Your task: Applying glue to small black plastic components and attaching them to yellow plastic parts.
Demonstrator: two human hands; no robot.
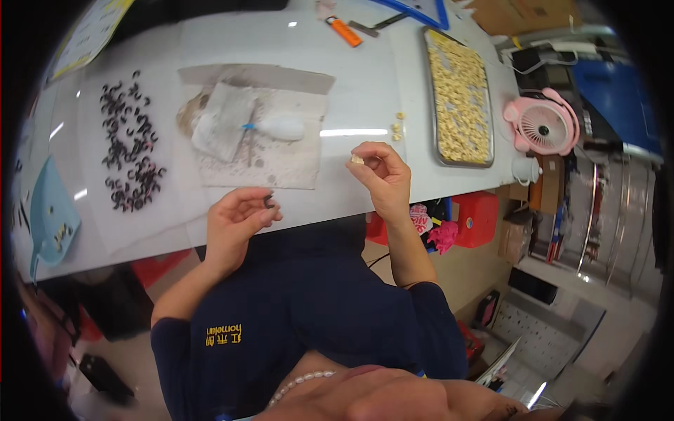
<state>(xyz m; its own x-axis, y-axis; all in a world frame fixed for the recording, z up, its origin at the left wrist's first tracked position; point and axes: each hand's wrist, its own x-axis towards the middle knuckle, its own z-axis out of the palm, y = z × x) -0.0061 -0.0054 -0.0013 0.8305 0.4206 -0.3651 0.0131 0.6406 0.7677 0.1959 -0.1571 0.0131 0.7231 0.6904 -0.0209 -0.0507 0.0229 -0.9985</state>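
Observation:
Over the table's front edge, my left hand [237, 219] is closed, with a small dark curved piece [269, 201] between its fingertips. My right hand [386, 181] pinches a small cream-coloured piece [357, 160] between thumb and forefinger. Beyond my hands lies a flat cardboard sheet [302, 167] with dark specks. On it are a greyish folded cloth or pad [228, 119] and a white bottle [282, 128] with a blue tip, lying on its side. Many dark curved pieces [133, 179] are spread on the table to the left.
At the right stands a metal tray [430, 91] full of cream pieces, with a few loose cream pieces [397, 132] beside it. Past it are a pink fan [543, 130] and a white mug [525, 170]. An orange lighter-like object [344, 31] lies far back; a light-blue dustpan [53, 200] lies left.

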